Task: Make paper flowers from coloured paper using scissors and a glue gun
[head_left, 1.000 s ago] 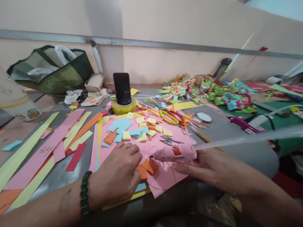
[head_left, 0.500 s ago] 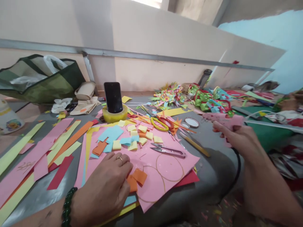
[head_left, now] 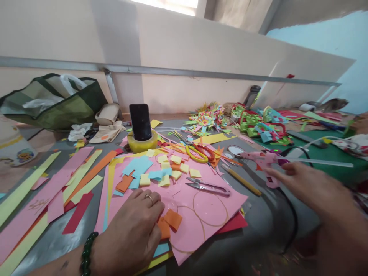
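Note:
My left hand [head_left: 130, 226] rests on the pink paper sheet [head_left: 188, 230], fingers curled and closed. Its fingertips are hidden, so what they hold cannot be made out. Beside them lie orange paper squares [head_left: 173, 219]. At the right, a pink hot glue gun [head_left: 260, 158] with a clear glue stick [head_left: 319, 162] in its back stands on the grey table. My right hand [head_left: 304, 184] is just behind its handle, fingers loosely stretched and not wrapped round it. Thread snips [head_left: 209, 188] lie on the pink sheet, near drawn circles and small yellow and blue paper pieces [head_left: 145, 179].
A phone [head_left: 140, 122] stands in a yellow tape roll [head_left: 142, 143]. Scissors [head_left: 198, 154] and a yellow craft knife or stick [head_left: 241, 180] lie beyond the sheet. Paper strips [head_left: 46, 184] cover the left side. A green bag [head_left: 54, 101] and colourful paper decorations [head_left: 207, 117] sit behind.
The glue gun has come down and left onto the table, and my right hand has loosened from its handle. My left hand stays in place on the paper. The view has shifted slightly.

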The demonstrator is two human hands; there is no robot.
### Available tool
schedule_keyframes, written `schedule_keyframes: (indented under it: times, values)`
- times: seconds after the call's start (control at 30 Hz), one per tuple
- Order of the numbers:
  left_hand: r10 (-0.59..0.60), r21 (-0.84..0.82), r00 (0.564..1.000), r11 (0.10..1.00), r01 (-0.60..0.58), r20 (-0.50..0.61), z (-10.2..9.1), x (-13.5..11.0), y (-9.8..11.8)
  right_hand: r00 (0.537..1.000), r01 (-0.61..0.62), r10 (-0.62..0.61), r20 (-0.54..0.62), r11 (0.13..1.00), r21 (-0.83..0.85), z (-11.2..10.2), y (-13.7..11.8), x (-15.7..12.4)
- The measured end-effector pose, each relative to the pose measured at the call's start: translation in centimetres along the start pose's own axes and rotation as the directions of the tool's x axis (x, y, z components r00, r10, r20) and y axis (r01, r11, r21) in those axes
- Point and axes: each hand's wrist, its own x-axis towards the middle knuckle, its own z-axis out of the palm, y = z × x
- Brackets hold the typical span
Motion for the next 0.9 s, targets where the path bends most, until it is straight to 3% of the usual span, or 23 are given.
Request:
schedule_keyframes:
  times: [0.07,0.13,0.17,0.23,0.3,0.37,0.43,0.53,0.63,0.8,0.9]
  values:
    - [0.001,0.015,1.000,1.000,-0.001,-0.002,0.0,0.1,0.0,0.998,-0.017,0.016,-0.059,1.000,-0.007,-1.7,-1.4,-1.6]
    - [0.006,0.035,1.000,0.999,-0.006,-0.022,0.0,0.1,0.0,0.976,0.213,-0.204,-0.070,0.961,0.173,-2.6,-4.1,-3.0]
    - [0.010,0.040,0.999,0.999,-0.008,-0.033,-0.1,0.1,0.0,0.933,0.352,-0.358,-0.019,0.905,0.239,-2.5,-5.9,-3.5]
    - [0.014,0.044,0.999,0.999,-0.012,-0.045,-0.1,0.1,0.0,0.783,0.524,-0.598,0.174,0.783,0.334,-1.6,-9.7,-3.8]
    - [0.015,0.049,0.999,0.999,-0.013,-0.052,-0.2,0.2,-0.1,0.611,0.665,-0.762,0.218,0.642,0.382,0.1,-13.3,-3.4]
    - [0.019,0.061,0.997,0.998,-0.015,-0.070,-0.2,0.2,-0.1,0.519,0.752,-0.826,0.220,0.563,0.342,2.0,-16.2,-2.7]
    - [0.028,0.064,0.996,0.998,-0.023,-0.087,-0.1,0.2,-0.2,0.477,0.801,-0.849,0.227,0.527,0.286,3.7,-18.2,-2.2]
    - [0.032,0.054,0.995,0.998,-0.027,-0.096,-0.1,0.3,-0.3,0.468,0.820,-0.857,0.217,0.513,0.255,5.3,-19.7,-1.8]
    - [0.027,0.040,0.993,0.999,-0.023,-0.112,0.0,0.3,-0.3,0.501,0.804,-0.847,0.176,0.531,0.268,5.9,-19.7,-1.4]
    - [0.020,-0.019,0.990,1.000,-0.023,-0.140,0.2,0.2,-0.5,0.601,0.710,-0.795,0.082,0.579,0.401,5.2,-18.6,0.1]
    - [-0.073,-0.230,0.974,0.973,0.023,-0.214,0.0,0.4,-0.8,0.607,0.618,-0.792,0.066,0.522,0.588,4.1,-18.1,0.3]
